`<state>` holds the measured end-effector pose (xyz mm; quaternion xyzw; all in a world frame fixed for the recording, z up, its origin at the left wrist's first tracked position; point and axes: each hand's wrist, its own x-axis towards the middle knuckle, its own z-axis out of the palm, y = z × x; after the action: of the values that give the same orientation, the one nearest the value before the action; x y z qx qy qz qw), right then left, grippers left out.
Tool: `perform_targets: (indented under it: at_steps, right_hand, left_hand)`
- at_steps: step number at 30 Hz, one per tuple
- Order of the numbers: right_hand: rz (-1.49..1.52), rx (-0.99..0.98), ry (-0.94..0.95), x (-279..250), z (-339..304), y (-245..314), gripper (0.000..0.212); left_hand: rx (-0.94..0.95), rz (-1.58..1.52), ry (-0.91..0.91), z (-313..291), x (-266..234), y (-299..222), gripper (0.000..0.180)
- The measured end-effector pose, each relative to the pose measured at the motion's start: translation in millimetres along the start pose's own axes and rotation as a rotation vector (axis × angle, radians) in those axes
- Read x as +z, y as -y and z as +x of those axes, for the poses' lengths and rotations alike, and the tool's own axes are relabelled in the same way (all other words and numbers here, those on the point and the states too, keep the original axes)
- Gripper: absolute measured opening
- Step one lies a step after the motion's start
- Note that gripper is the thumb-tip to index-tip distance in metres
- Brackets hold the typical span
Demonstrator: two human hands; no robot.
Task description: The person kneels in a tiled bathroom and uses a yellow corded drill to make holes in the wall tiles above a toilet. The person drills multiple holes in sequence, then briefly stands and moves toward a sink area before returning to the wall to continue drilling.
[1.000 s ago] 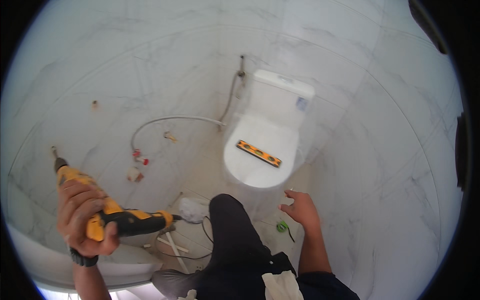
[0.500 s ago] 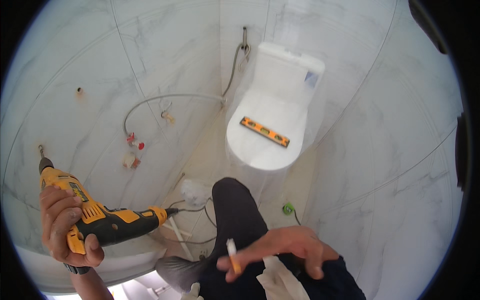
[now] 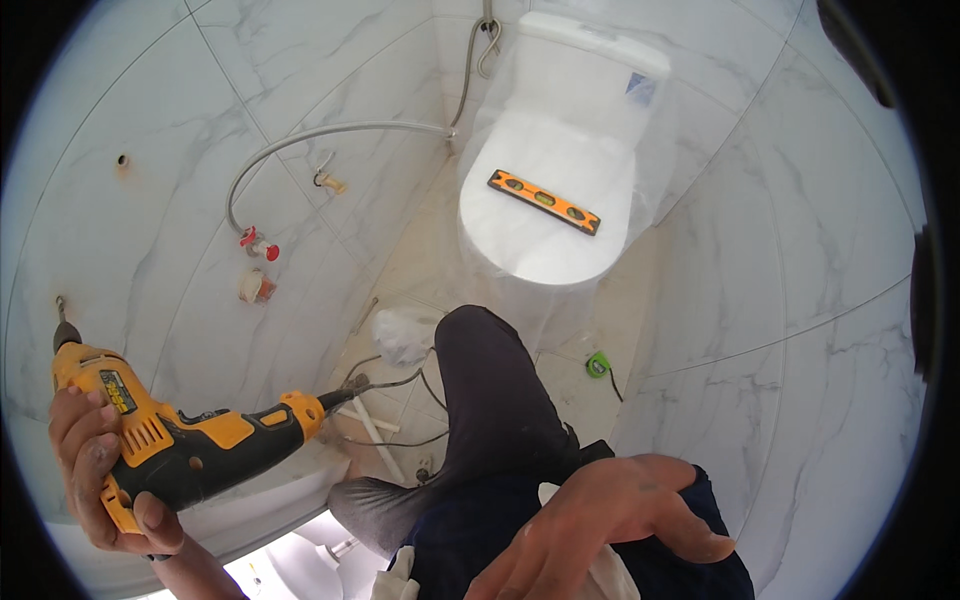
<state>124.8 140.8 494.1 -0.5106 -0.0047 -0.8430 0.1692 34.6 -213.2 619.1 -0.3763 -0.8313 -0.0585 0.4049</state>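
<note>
My left hand (image 3: pixel 100 470) is wrapped round the body of a yellow and black corded power drill (image 3: pixel 205 445). The drill bit (image 3: pixel 60 308) points up at the left tiled wall, its tip at or very near the surface; I cannot tell whether it is in a hole. My right hand (image 3: pixel 610 515) hangs low before my body, thumb apart and fingers slanting down past the lower edge. The cigarette seen between its fingers half a second ago is hidden now, along with the fingertips.
An orange spirit level (image 3: pixel 545 202) lies on the plastic-wrapped toilet's lid (image 3: pixel 540 250). A braided hose (image 3: pixel 330 128) runs to a red-handled valve (image 3: pixel 258 245). On the floor are a green tape measure (image 3: pixel 597 364), a plastic bag (image 3: pixel 405 335), white strips (image 3: pixel 375 440) and the drill's cord (image 3: pixel 385 383).
My view has tilted, so the toilet and wall fittings sit higher. My right hand has dropped to the lower edge, and the cigarette has gone out of sight. The drill stays in my left hand.
</note>
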Motion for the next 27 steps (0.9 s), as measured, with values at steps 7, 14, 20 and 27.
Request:
perform_targets:
  at_steps: [7,14,20,27]
  right_hand:
    - [-0.146,0.325,0.091,-10.6,-9.6,29.2,0.146]
    - [-0.186,0.447,0.177,-12.9,7.3,33.4,0.145]
    - [-0.192,0.403,0.13,-7.7,8.1,31.7,0.142]
    - [-0.286,0.216,0.068,-2.3,13.3,25.1,0.137]
  left_hand:
    - [0.031,0.001,-0.003,6.8,1.8,-3.4,0.048]
    - [0.023,0.008,-0.076,8.0,10.4,-6.7,0.046]
    - [0.028,-0.008,-0.066,8.1,9.7,-7.2,0.047]
    - [0.036,0.013,-0.027,0.8,6.2,-2.5,0.049]
